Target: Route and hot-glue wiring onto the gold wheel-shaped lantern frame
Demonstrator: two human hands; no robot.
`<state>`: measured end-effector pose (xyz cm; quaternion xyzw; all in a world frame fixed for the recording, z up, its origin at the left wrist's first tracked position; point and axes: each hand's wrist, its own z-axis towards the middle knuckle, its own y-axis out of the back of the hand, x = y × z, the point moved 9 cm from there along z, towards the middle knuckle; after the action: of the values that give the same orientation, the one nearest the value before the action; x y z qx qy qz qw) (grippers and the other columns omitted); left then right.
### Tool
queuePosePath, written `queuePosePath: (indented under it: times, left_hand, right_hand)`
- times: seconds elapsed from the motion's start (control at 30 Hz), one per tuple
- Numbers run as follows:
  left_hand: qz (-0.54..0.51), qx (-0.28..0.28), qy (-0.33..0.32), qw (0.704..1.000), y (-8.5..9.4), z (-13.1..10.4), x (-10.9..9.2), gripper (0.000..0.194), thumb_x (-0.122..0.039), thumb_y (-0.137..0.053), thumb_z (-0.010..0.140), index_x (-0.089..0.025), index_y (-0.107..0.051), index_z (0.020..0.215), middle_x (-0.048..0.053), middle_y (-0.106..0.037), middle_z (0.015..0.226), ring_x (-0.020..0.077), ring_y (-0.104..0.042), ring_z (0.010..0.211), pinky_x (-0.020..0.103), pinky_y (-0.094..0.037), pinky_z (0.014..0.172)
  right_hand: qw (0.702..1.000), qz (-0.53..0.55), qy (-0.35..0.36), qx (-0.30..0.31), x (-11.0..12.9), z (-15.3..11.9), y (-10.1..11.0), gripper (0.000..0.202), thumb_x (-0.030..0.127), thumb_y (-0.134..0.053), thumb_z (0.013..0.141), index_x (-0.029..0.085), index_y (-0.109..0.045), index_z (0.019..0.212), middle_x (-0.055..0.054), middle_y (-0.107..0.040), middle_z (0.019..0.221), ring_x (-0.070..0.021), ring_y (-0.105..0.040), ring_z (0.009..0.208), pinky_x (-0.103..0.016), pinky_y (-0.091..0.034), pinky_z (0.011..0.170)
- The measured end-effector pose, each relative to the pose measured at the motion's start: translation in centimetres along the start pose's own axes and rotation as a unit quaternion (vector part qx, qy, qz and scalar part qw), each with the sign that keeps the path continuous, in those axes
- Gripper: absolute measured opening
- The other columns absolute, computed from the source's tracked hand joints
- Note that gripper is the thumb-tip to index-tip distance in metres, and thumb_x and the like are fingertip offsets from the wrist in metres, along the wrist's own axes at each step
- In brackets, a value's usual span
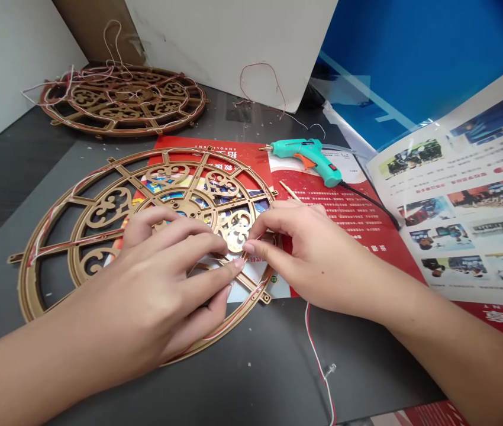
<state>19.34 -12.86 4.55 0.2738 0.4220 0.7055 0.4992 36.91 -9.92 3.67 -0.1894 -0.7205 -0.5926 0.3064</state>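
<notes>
A round bronze-coloured lattice frame (78,234) with spokes and scrolls lies tilted toward me, with red and white wire (58,207) running along its rim and spokes. My left hand (171,272) lies over its near part, fingers bent down onto a spoke and thumb tucked low, gripping there. Beside those fingertips, my right hand (309,248) pinches thumb and forefinger together at the frame's right side, on the thin wire as far as I can see. From under the right hand, a loose wire tail (311,331) with a small clear connector (330,371) hangs toward me.
A teal hot glue gun (309,157) lies on a red printed leaflet (349,225) near a thin wooden stick (287,189). A second lattice frame (122,100) with tangled wire sits at the back left. White panels (229,47) stand behind; an open brochure (464,195) is at right.
</notes>
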Motion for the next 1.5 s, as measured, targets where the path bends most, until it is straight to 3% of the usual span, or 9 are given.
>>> queuePosePath:
  times: [0.23, 0.43, 0.77, 1.03, 1.17, 1.3, 1.4, 1.5]
  left_hand:
    - [-0.019, -0.002, 0.013, 1.000, -0.1, -0.7, 0.2, 0.023, -0.025, -0.065, 0.126, -0.035, -0.077, 0.141, 0.001, -0.094, 0.127, 0.0296, -0.086, 0.123, 0.061, -0.047, 0.127]
    - [-0.031, -0.003, 0.012, 0.999, 0.2, -0.2, 0.2, 0.021, -0.025, -0.064, 0.126, -0.037, -0.080, 0.131, 0.000, -0.092, 0.123, 0.0280, -0.082, 0.111, 0.060, -0.047, 0.120]
    - [-0.051, -0.009, 0.025, 0.998, 0.3, -0.4, 0.7, 0.019, -0.027, -0.065, 0.127, -0.039, -0.080, 0.130, -0.003, -0.092, 0.124, 0.0259, -0.082, 0.112, 0.057, -0.047, 0.120]
    - [-0.048, -0.006, -0.006, 0.999, 0.2, 0.5, -0.2, 0.023, -0.020, -0.061, 0.128, -0.028, -0.081, 0.119, 0.004, -0.089, 0.122, 0.0237, -0.079, 0.116, 0.044, -0.062, 0.109]
    - [-0.058, -0.008, -0.001, 0.998, 0.2, 0.6, -0.1, 0.026, -0.020, -0.062, 0.128, -0.027, -0.084, 0.115, 0.004, -0.089, 0.120, 0.0228, -0.081, 0.113, 0.040, -0.066, 0.107]
    - [-0.065, -0.004, 0.001, 0.998, 0.1, 0.4, -0.1, 0.027, -0.019, -0.063, 0.127, -0.026, -0.085, 0.113, 0.004, -0.088, 0.115, 0.0230, -0.083, 0.113, 0.040, -0.068, 0.108]
    - [-0.063, -0.003, 0.003, 0.998, 0.2, 0.5, -0.1, 0.030, -0.018, -0.063, 0.126, -0.025, -0.086, 0.109, 0.005, -0.088, 0.114, 0.0235, -0.083, 0.112, 0.040, -0.068, 0.107]
    - [-0.054, 0.000, 0.001, 0.999, 0.1, 0.6, -0.2, 0.032, -0.018, -0.062, 0.125, -0.024, -0.087, 0.107, 0.006, -0.088, 0.115, 0.0235, -0.081, 0.112, 0.039, -0.068, 0.104]
  right_hand:
    - [1.000, 0.005, 0.023, 0.001, -0.1, -0.1, 0.0, 0.021, 0.017, -0.084, 0.118, 0.025, -0.082, 0.099, -0.005, -0.088, 0.106, -0.0300, -0.076, 0.114, -0.053, -0.050, 0.114]
    - [1.000, 0.009, 0.011, 0.009, -0.2, -0.1, 0.2, 0.020, 0.016, -0.087, 0.118, 0.024, -0.083, 0.100, -0.004, -0.089, 0.108, -0.0283, -0.077, 0.112, -0.050, -0.051, 0.112]
    - [0.999, 0.026, 0.021, 0.019, 0.2, 0.0, 0.1, 0.025, 0.015, -0.086, 0.115, 0.025, -0.081, 0.093, -0.001, -0.083, 0.092, -0.0265, -0.076, 0.102, -0.046, -0.051, 0.101]
    - [0.999, 0.037, 0.024, 0.026, 0.3, -0.3, 0.2, 0.023, 0.017, -0.083, 0.114, 0.024, -0.082, 0.093, -0.002, -0.083, 0.095, -0.0261, -0.076, 0.102, -0.045, -0.051, 0.099]
    - [0.998, 0.039, 0.039, 0.026, 0.0, -0.5, 0.5, 0.004, 0.021, -0.091, 0.112, 0.025, -0.091, 0.110, -0.001, -0.082, 0.100, -0.0258, -0.074, 0.101, -0.047, -0.052, 0.105]
    - [0.998, 0.014, 0.067, 0.006, -0.2, -0.7, 1.4, 0.023, 0.018, -0.092, 0.113, 0.031, -0.100, 0.130, -0.003, -0.080, 0.113, -0.0250, -0.074, 0.100, -0.052, -0.053, 0.112]
    - [0.995, -0.016, 0.103, -0.010, 0.4, -1.2, 1.8, 0.023, 0.012, -0.090, 0.114, 0.032, -0.103, 0.118, -0.007, -0.077, 0.123, -0.0272, -0.076, 0.110, -0.053, -0.053, 0.111]
    - [0.988, -0.038, 0.151, 0.012, 1.4, -1.7, 1.0, 0.023, 0.013, -0.089, 0.115, 0.031, -0.101, 0.107, -0.008, -0.078, 0.124, -0.0301, -0.077, 0.119, -0.053, -0.052, 0.111]
